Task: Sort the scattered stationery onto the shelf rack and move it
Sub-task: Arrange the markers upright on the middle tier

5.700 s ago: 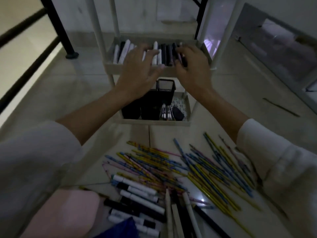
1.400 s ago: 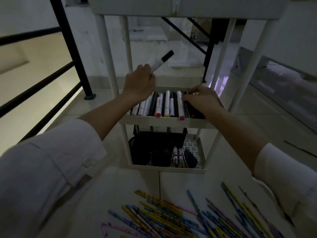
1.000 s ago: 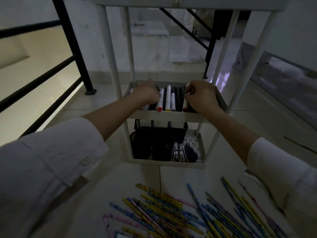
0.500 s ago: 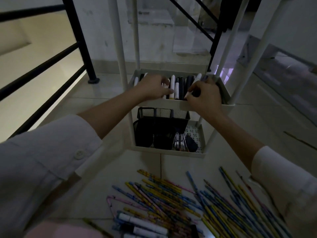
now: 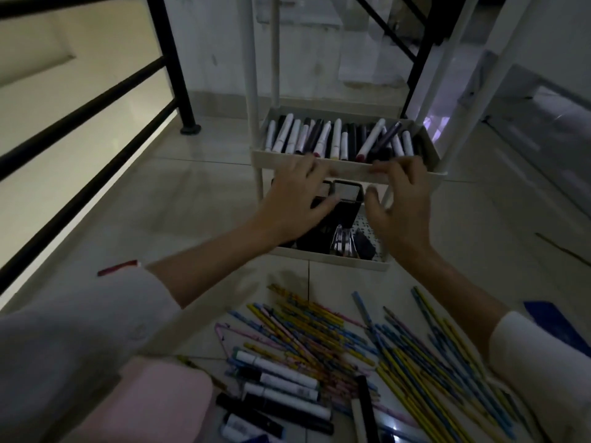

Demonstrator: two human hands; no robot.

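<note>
Head view: left hand [image 5: 292,201] and right hand [image 5: 401,203] hovered empty, fingers loosely spread, before the shelf rack [image 5: 350,170] at 12 o'clock; loose markers [image 5: 278,369] lay at 6 o'clock, judged light, stiff, slick-barrelled, probably best pinched mid-barrel.

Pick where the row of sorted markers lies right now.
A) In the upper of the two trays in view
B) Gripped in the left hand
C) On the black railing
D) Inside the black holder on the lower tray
A: the markers lie side by side in the upper tray, above the lower tray where the black holder stands.
</note>
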